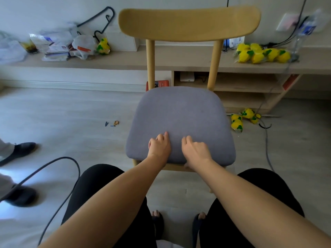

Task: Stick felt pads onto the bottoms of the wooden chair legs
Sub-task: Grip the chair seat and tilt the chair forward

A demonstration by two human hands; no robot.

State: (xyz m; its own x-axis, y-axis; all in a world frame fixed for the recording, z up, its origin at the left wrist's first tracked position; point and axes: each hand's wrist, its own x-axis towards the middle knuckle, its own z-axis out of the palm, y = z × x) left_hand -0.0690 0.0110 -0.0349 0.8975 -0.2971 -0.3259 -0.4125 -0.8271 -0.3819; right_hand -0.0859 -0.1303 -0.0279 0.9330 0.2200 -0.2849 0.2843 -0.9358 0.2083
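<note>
While the wooden chair (188,24) stands upright on the floor (71,108), just in front of a seated person's knees, both hands lie on the front of its seat (180,111). The left hand (159,145) rests on the cushion with fingers bent, its grip around nothing. The right hand (196,149) lies just beside it, fingers on top and thumb seemingly tucked under the front edge, so its grip looks clamped on the seat. No felt pads are in view, and the legs are hidden beneath the seat, their bottoms presumably flat on the floor.

The step in hand appears to be tipping the chair to bare those leg bottoms. To do it well, both hands would want a firm hold on the hard frame under the cushion, since the padding may give. The chair is best lowered slowly, clear of the dark cable (53,163) looping at the left.

The seat is a rounded square pad in grey-purple fabric, matte and slightly fuzzy. The frame is pale, smooth wood: two round posts carry a broad, curved backrest. The floor is pale wood-grain plank. Behind, a low wooden bench (125,59) holds plastic bags and yellow plush toys (261,54).
</note>
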